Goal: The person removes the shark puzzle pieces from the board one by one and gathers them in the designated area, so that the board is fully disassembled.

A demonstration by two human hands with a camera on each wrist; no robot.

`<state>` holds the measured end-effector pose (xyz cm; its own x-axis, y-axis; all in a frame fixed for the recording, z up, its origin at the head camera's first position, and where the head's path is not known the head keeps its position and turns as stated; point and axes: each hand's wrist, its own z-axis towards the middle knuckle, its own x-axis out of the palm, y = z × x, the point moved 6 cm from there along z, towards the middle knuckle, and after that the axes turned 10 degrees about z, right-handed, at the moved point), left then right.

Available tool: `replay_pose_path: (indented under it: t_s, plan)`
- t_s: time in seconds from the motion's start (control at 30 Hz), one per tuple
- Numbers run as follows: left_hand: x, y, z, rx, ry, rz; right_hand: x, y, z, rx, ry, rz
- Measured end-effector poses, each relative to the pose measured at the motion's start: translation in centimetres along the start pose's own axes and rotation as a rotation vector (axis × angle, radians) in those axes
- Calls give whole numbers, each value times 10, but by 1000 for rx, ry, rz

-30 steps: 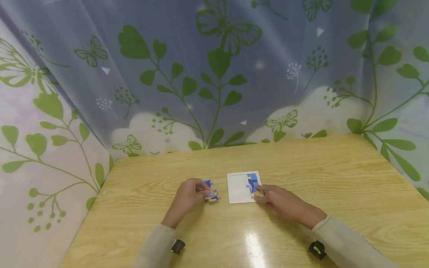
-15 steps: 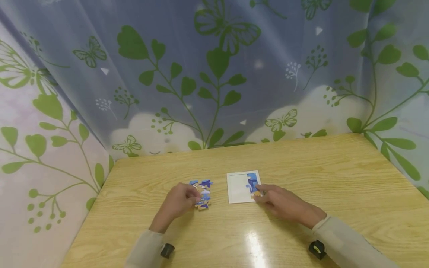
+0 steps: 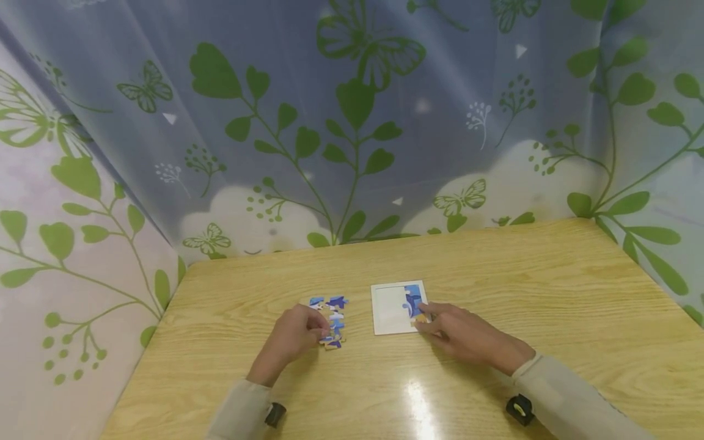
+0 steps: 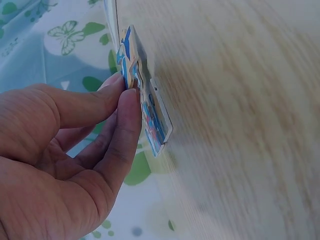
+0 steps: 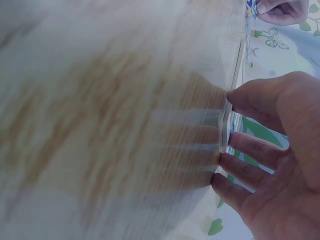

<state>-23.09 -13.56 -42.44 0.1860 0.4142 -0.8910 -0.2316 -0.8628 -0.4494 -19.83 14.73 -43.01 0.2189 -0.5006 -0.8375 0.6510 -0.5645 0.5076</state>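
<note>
My left hand (image 3: 294,333) pinches a jigsaw puzzle piece between thumb and index finger, at the left side of a cluster of blue, white and tan puzzle pieces (image 3: 337,318) on the table. In the left wrist view the pinched pieces (image 4: 129,62) show edge-on beside the fingertips; which single piece is gripped cannot be told. My right hand (image 3: 464,335) holds the lower right corner of a square white puzzle tray (image 3: 388,311), thumb at the near edge. Blue and orange pieces (image 3: 414,299) fill the tray's right strip, partly hidden by the fingers; its left part is bare.
The wood-grain table (image 3: 495,263) reaches back to a blue-grey curtain (image 3: 440,122) printed with green leaves and butterflies. More patterned cloth (image 3: 82,256) hangs on the left. A glare spot lies on the near tabletop.
The left hand has moved left, then slightly toward me, with the cluster shifting left and spreading out from under the fingers. My right hand and the tray have stayed put.
</note>
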Motion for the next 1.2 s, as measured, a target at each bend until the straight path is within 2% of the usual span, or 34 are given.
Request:
replay_pose_path:
  t_s: [0.4,0.87,1.03,1.2]
  plan:
    - [6,-2,3,14,-22,5,2,-2,-3,19,53,18]
    - [7,-4,6,42,-41,42,1,-3,-3,26,51,28]
    - [4,-9,10,48,-52,49,1,-3,-3,31,58,29]
    - [4,-21,20,75,-78,46,0,-2,-4,24,56,24]
